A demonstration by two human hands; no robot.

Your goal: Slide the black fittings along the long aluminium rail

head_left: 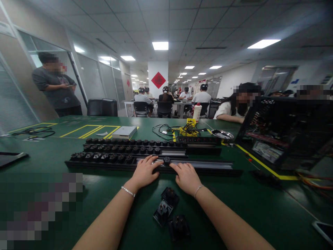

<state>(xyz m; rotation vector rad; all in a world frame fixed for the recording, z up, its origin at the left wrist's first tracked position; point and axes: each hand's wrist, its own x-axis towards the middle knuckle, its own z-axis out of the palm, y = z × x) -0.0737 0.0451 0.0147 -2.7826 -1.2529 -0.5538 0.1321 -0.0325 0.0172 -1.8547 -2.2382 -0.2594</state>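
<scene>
A small black socket module (pixel 167 160) sits in the channel of the nearest long black rail (pixel 205 165), between my two hands. My left hand (pixel 146 172) rests over the rail with its fingers stretched out, one fingertip close against the module's left side. On the other side, my right hand (pixel 187 177) has its index finger extended to the module's right edge; its other fingers are partly hidden. More round black modules (pixel 104 157) fill the left part of this rail. Several loose black modules with metal pins (pixel 162 209) lie on the table between my forearms.
Two more rails with modules (pixel 135 150) lie just behind. Further back are a silver-grey box (pixel 124 132), black cables (pixel 165 131), a yellow holder (pixel 189 129) and a metal dish (pixel 222 134). An open computer case (pixel 283 135) stands right, near a seated person (pixel 234 107).
</scene>
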